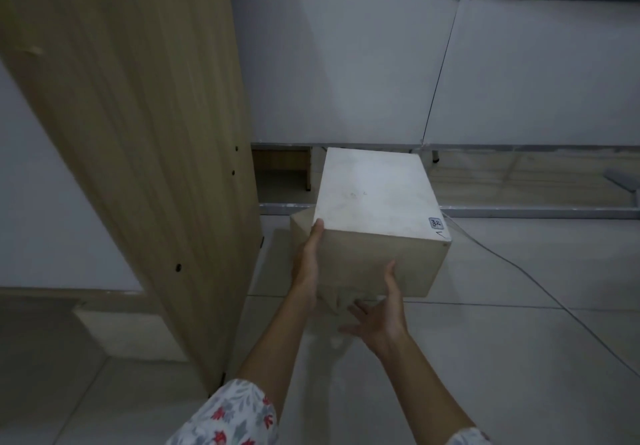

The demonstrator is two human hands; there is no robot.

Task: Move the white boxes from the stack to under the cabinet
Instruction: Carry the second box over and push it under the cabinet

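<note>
A white box (375, 191) with a small label at its near right corner sits on top of a second box (300, 227), which is turned at an angle and mostly hidden beneath it. My left hand (307, 264) lies flat against the top box's left side, with its fingertips at the upper edge. My right hand (382, 311) is spread at the lower front of the top box, thumb up against the front face and fingers reaching under it. The tall wooden cabinet side (138, 133) stands just left of the boxes.
White wall panels (381, 63) stand behind the boxes. A metal rail (536, 212) runs along the tiled floor, and a thin cable (519, 268) trails off to the right. A small wooden furniture piece (282, 164) stands at the back. A dark low gap (41, 323) lies at the lower left.
</note>
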